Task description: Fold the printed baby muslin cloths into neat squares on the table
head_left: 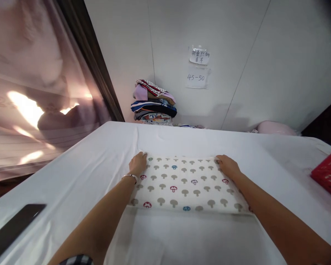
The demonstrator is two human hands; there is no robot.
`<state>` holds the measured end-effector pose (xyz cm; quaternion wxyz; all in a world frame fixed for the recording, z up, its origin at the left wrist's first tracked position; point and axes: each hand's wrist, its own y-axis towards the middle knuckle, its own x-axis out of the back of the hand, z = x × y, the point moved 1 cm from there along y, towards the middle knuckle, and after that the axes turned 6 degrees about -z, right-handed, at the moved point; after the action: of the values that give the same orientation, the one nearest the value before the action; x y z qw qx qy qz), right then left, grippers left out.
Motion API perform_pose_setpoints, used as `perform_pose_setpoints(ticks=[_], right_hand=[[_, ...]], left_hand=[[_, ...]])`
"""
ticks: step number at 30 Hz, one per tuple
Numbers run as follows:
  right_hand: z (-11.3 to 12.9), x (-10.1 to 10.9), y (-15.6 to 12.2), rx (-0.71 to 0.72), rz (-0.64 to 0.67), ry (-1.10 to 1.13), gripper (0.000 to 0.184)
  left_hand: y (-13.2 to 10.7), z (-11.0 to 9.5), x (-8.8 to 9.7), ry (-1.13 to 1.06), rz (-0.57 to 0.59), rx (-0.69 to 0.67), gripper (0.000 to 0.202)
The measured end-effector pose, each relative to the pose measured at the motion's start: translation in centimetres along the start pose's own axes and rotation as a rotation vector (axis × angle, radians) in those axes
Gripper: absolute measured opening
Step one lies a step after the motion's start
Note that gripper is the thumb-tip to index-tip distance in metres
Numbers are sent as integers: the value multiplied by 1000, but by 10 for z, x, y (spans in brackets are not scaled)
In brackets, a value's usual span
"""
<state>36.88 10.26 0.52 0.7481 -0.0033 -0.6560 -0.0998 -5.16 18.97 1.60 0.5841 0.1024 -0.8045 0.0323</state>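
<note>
A cream cloth printed with small mushrooms (186, 186) lies folded flat in the middle of the white table (182, 140). My left hand (138, 163), with a bracelet on the wrist, rests on the cloth's far left corner, fingers curled down over the edge. At the far right corner my right hand (228, 166) pinches the cloth's edge. Both forearms stretch across the cloth's sides.
A stack of folded clothes (153, 103) sits against the white wall behind the table, under two paper notes (198, 68). A red basket (329, 173) stands at the right edge. A dark phone (15, 226) lies near the front left. A pink object (276, 128) rests far right.
</note>
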Motion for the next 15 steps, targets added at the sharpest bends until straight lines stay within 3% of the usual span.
perform_pose_setpoints(ticks=[5,11,15], right_hand=[[-5,-1,-1,-14,-39,22,35],[-7,-2,2,-44,-7,35,38],[-26,4,-5,-187,0,182,52]], left_hand=[[-3,5,-3,-28,-60,-16,41],[-5,-1,-3,58,-39,-58,36],[-7,-4,2,66,-34,-61,36]])
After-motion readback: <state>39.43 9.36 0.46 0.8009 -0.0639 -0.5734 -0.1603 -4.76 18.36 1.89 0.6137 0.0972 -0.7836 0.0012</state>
